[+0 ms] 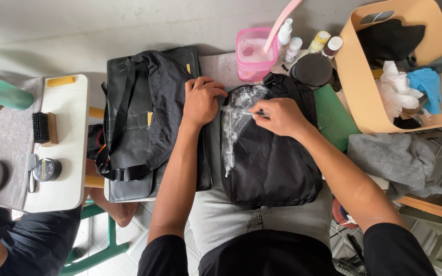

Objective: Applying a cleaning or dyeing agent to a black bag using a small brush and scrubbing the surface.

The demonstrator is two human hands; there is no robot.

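A small black fabric bag lies on my lap, with white foam streaked over its upper left part. My right hand is closed on a small brush whose tip rests in the foam near the bag's top. My left hand is a fist pressing on the bag's left edge. It rests beside a larger black leather bag with a black cloth draped over it, which lies to the left.
A pink tub of soapy water with a pink handle, several small bottles and a round black tin stand behind the bags. A tan bin of rags sits right, a grey cloth below it. A shoe brush and polish tin lie on a white stool at left.
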